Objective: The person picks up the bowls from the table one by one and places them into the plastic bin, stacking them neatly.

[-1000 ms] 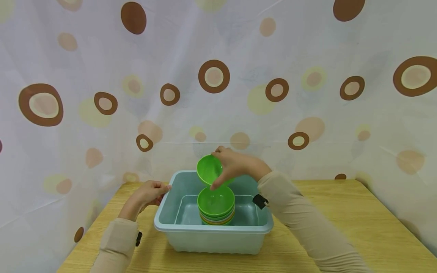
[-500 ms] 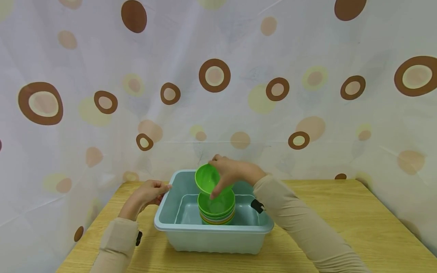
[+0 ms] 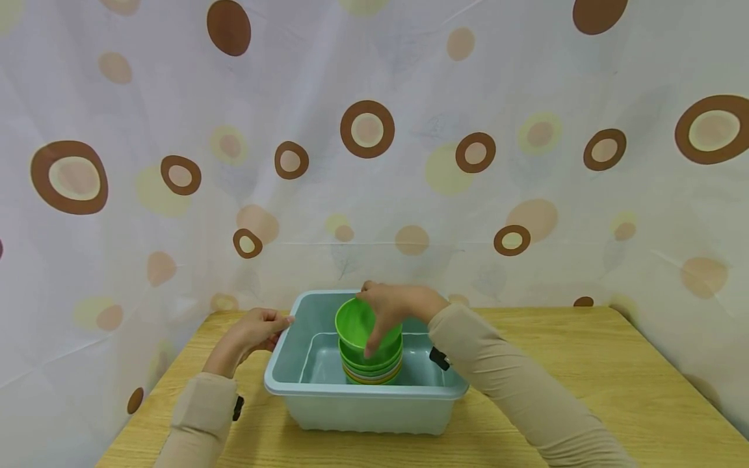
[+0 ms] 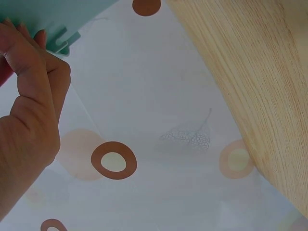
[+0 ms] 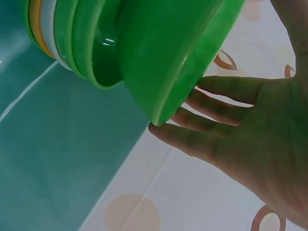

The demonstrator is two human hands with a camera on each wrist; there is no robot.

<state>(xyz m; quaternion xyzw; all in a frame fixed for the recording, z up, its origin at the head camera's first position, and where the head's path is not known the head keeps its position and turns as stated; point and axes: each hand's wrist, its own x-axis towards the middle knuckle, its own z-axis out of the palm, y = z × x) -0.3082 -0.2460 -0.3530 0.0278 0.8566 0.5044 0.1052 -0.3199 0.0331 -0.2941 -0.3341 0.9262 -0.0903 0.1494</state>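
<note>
In the head view my right hand (image 3: 393, 308) holds a green bowl (image 3: 352, 325) by its rim, thumb near and fingers at the far side. The bowl tilts, its lower part inside the top of a bowl stack (image 3: 371, 376). Green, white and orange rims show in that stack, which stands in a light blue-green basin (image 3: 368, 413). In the right wrist view the held bowl (image 5: 154, 62) leans partly into the topmost stacked bowl (image 5: 101, 62). My left hand (image 3: 256, 330) pinches the basin's left rim, thumb on top; its other fingertips are partly hidden.
The basin stands on a wooden table (image 3: 585, 383), whose bare surface stretches right. Behind the table hangs a white curtain (image 3: 409, 78) with brown and beige spots. Black straps (image 3: 440, 359) are at the cuffs of both beige sleeves.
My right hand has lowered the green bowl from above the stack down into its top bowl. The left hand and the basin have stayed in place.
</note>
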